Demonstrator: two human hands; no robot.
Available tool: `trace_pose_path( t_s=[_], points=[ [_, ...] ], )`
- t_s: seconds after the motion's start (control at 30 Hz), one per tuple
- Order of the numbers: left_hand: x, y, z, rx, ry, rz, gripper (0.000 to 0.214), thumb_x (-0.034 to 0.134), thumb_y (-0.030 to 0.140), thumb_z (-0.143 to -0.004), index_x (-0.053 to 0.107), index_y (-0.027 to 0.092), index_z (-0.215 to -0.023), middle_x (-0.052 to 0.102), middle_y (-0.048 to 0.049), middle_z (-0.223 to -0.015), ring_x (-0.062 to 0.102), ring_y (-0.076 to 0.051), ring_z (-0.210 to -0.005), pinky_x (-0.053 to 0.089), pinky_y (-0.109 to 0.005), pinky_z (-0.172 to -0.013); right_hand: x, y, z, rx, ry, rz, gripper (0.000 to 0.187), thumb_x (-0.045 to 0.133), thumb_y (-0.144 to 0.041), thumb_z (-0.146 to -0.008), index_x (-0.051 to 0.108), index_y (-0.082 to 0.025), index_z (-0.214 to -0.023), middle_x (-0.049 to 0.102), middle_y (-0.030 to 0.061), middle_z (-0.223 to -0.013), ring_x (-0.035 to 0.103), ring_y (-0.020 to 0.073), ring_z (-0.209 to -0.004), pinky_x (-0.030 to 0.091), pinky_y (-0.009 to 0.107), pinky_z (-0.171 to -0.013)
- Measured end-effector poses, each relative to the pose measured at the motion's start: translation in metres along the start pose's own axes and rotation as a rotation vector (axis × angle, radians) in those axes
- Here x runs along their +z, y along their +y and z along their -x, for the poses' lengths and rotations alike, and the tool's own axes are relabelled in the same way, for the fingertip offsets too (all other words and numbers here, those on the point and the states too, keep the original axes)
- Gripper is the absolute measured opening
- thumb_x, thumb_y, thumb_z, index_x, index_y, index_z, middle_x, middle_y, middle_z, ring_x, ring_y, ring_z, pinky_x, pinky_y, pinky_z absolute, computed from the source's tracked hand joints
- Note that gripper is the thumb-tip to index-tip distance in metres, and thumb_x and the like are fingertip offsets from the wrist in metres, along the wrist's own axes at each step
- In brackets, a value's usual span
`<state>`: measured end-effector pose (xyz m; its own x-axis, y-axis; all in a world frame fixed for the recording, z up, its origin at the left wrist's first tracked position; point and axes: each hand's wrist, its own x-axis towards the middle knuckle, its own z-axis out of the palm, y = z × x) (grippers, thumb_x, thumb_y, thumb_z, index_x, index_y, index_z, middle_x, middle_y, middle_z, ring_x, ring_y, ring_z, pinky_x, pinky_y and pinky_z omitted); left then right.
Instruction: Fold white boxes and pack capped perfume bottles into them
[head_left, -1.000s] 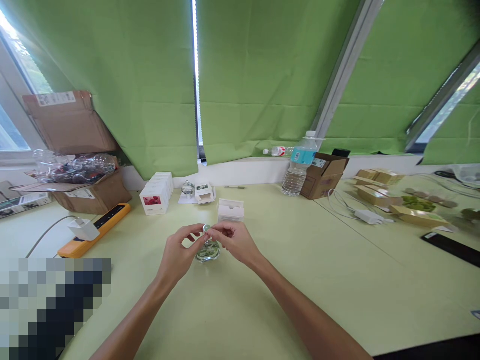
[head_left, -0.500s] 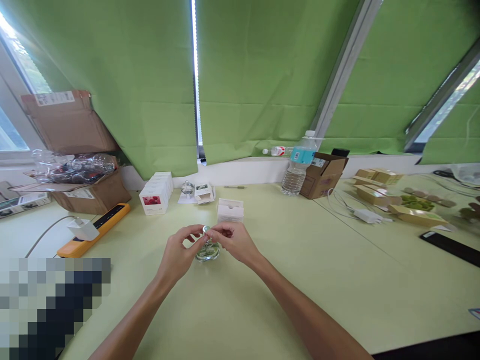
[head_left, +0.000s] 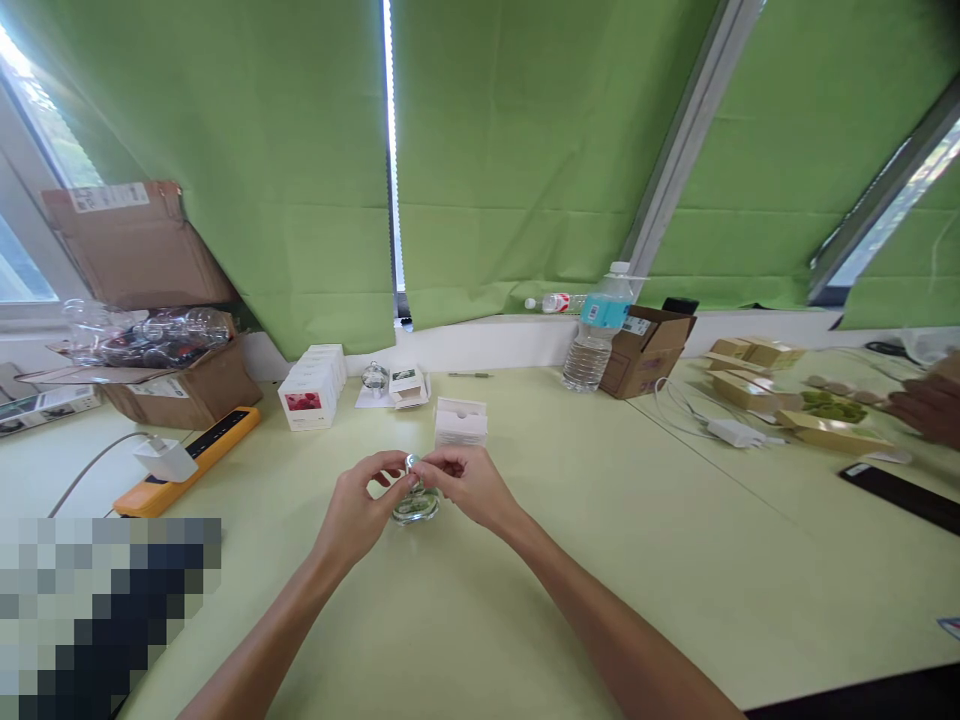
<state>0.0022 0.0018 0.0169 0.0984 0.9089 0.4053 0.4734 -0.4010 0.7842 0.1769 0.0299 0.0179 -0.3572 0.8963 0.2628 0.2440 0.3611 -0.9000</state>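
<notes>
A small clear glass globe [head_left: 415, 508] with green stuff inside rests on the pale green table [head_left: 525, 560]. My left hand [head_left: 358, 510] and my right hand [head_left: 469, 485] meet above it. Both pinch a small silver cap [head_left: 411, 461] at the globe's top with thumb and fingertips. The other fingers are curled. A white ridged box [head_left: 460, 423] stands just behind my hands.
White boxes with a red picture [head_left: 311, 389], a second glass globe [head_left: 374, 377] and an open small box [head_left: 409, 386] sit at the back. A water bottle [head_left: 598, 329] and cardboard boxes [head_left: 646, 350] stand further right. An orange power strip [head_left: 191, 455] lies left. Another person's hand [head_left: 926, 408] is at the far right.
My hands and the globe have hardly moved. Another person's hand has come into view at the far right edge.
</notes>
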Motion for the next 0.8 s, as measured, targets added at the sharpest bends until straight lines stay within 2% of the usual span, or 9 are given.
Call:
trace_pose_path(
  t_s=[0.3, 0.8],
  points=[
    [0.0008, -0.0005, 0.0005, 0.005, -0.004, -0.007, 0.023, 0.055, 0.039, -0.083, 0.066, 0.024, -0.096, 0.069, -0.0018, -0.09, 0.062, -0.017, -0.08, 0.052, -0.029, -0.07, 0.0, 0.0014, 0.0, -0.005, -0.002, 0.013, 0.033, 0.057, -0.046, -0.082, 0.072, -0.016, -0.08, 0.065, 0.0032, -0.07, 0.05, 0.0115, -0.057, 0.033, 0.022, -0.047],
    [-0.0004, 0.0017, 0.0002, 0.004, -0.014, -0.004, 0.023, 0.056, 0.039, -0.081, 0.065, 0.023, -0.095, 0.07, -0.0019, -0.086, 0.063, -0.016, -0.075, 0.052, -0.027, -0.065, 0.0009, 0.0024, 0.0003, 0.0, -0.001, 0.024, 0.034, 0.056, -0.047, -0.082, 0.073, -0.016, -0.08, 0.065, 0.0033, -0.069, 0.05, 0.0114, -0.056, 0.032, 0.022, -0.046]
  ],
)
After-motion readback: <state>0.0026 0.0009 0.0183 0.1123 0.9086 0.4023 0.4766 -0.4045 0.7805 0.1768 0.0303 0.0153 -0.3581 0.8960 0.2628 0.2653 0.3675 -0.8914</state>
